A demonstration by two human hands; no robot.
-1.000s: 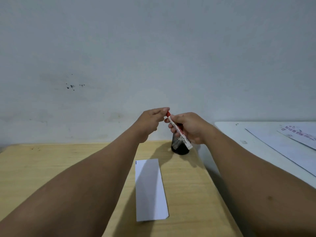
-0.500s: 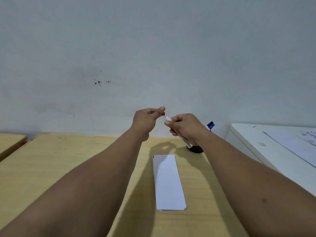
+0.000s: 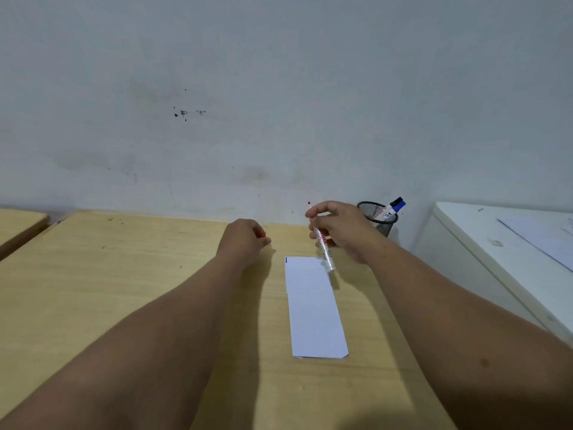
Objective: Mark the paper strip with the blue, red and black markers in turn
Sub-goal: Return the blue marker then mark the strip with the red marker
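A white paper strip lies lengthwise on the wooden table, with a short blue mark at its far left corner. My right hand holds the uncapped red marker above the strip's far end, red tip pointing up. My left hand rests curled on the table left of the strip, a bit of red, the cap, showing between its fingers. The blue marker stands in a black mesh pen cup behind my right hand. No black marker is visible.
A pale wall runs along the table's far edge. A white cabinet with papers on top stands to the right of the table. Another wooden table's corner shows at far left.
My hands have pulled apart, with the cap off the red marker. My left hand dropped to the table with the cap. My right hand lowered the marker toward the strip. The view shifted left.
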